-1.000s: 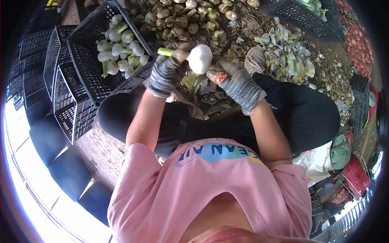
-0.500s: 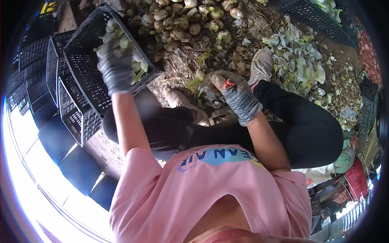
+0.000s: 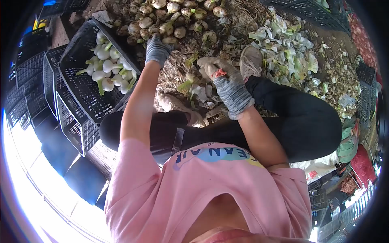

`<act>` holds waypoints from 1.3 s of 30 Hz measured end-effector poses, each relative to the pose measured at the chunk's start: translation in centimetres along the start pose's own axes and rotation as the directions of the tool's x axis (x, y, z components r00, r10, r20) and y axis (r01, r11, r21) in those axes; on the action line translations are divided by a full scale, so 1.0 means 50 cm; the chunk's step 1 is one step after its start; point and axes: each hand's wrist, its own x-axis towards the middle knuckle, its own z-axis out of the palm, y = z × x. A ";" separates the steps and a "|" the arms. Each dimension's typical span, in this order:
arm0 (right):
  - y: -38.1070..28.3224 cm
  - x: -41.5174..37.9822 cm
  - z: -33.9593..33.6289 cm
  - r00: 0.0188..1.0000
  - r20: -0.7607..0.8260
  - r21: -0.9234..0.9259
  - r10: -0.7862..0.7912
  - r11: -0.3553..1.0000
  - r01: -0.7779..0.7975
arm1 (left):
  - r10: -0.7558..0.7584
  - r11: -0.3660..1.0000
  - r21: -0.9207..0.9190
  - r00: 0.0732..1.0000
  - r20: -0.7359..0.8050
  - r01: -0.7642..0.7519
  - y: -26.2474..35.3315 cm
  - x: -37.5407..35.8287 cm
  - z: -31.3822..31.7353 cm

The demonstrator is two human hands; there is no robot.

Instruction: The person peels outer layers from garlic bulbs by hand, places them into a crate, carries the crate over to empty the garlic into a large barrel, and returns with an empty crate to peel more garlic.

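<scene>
My left hand (image 3: 158,51), in a grey knitted glove, reaches to the near edge of a pile of unpeeled onions (image 3: 180,32). Its thumb and fingers are spread beside the bulbs, and I see nothing held in it. Left of that arm, a tilted black plastic crate (image 3: 77,87) holds several peeled white onions (image 3: 107,68) with short green stalks. My right hand (image 3: 223,79), gloved too, is closed above the littered ground near my shoe. A red strip shows at its thumb; whatever the curled fingers hold is hidden.
Discarded onion skins and leaves (image 3: 289,50) lie heaped to the right. Stacked black crates (image 3: 32,77) stand at the far left, another crate (image 3: 312,14) at the upper right. Red mesh sacks (image 3: 362,166) sit along the right edge. My bent legs frame the near ground.
My left hand has moved from inside the crate rightward to the onion pile, uncovering the peeled onions. My right hand stays closed at nearly the same place.
</scene>
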 end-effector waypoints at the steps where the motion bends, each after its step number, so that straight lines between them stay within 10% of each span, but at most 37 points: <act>1: 0.012 0.000 0.001 0.998 -0.020 -0.014 -0.055 0.998 0.054 | 0.104 0.959 -0.277 0.986 0.128 -0.065 0.025 -0.052 -0.018; 2: 0.016 -0.007 0.002 0.993 -0.037 -0.030 -0.108 0.994 0.107 | 0.236 0.838 -0.539 0.947 0.220 -0.084 0.063 -0.115 -0.044; 6: -0.037 -0.034 0.020 0.992 -0.027 0.385 0.122 0.917 -0.102 | 0.543 0.759 -0.486 0.833 0.105 -0.433 0.172 -0.315 -0.119; 11: -0.078 -0.068 0.034 0.987 -0.022 0.101 0.160 0.982 -0.157 | 0.702 0.666 -0.280 0.708 -0.078 -0.691 0.188 -0.418 -0.133; 15: -0.074 -0.078 0.031 0.995 0.093 0.127 -0.020 0.992 0.008 | 0.666 0.590 -0.489 0.730 -0.157 -0.643 0.154 -0.437 -0.120; 21: -0.084 -0.081 0.027 0.968 0.201 -0.311 -0.151 0.927 0.209 | 0.536 0.458 -0.831 0.844 -0.025 -0.315 0.118 -0.445 -0.113; 24: -0.085 -0.075 0.028 0.969 0.242 -0.418 -0.055 0.895 0.155 | 0.082 -0.028 -0.909 0.908 0.411 0.415 0.091 -0.387 -0.081; 25: -0.091 -0.076 0.030 0.972 0.229 -0.384 0.051 0.922 0.042 | 0.289 0.021 -0.959 0.917 0.276 0.282 0.081 -0.398 -0.069; 26: -0.093 -0.076 0.031 0.963 0.220 -0.347 0.156 0.935 -0.072 | 0.479 0.010 -0.991 0.869 0.124 0.136 0.105 -0.423 -0.080; 30: -0.031 -0.073 0.024 0.918 0.231 -0.394 -0.321 0.832 0.390 | 0.620 0.097 -0.654 0.469 0.630 0.750 0.062 -0.374 -0.085; 31: -0.015 -0.070 0.026 0.919 0.240 -0.255 -0.314 0.893 0.372 | 0.285 0.036 -0.784 0.745 0.603 0.620 0.078 -0.393 -0.071; 33: 0.014 -0.045 0.038 0.942 0.329 0.138 -0.074 0.990 0.030 | 0.298 0.141 -0.852 0.799 0.522 0.504 0.074 -0.381 -0.065; 35: 0.040 -0.048 0.032 0.950 0.299 0.043 -0.087 0.996 0.077 | 0.271 0.175 -0.914 0.875 0.402 0.366 0.072 -0.389 -0.038; 37: 0.050 -0.058 0.017 0.962 0.251 -0.083 -0.110 0.987 0.134 | 0.504 0.468 -0.794 0.855 -0.120 -0.388 0.062 -0.338 0.018; 38: 0.045 -0.066 0.013 0.970 0.235 -0.036 -0.062 0.997 0.072 | 0.547 0.195 -0.976 0.837 0.027 -0.096 0.096 -0.372 -0.016; 39: 0.032 -0.074 0.025 0.980 0.199 0.199 -0.011 0.980 -0.029 | 0.471 0.423 -0.872 0.882 -0.019 -0.245 0.070 -0.372 -0.015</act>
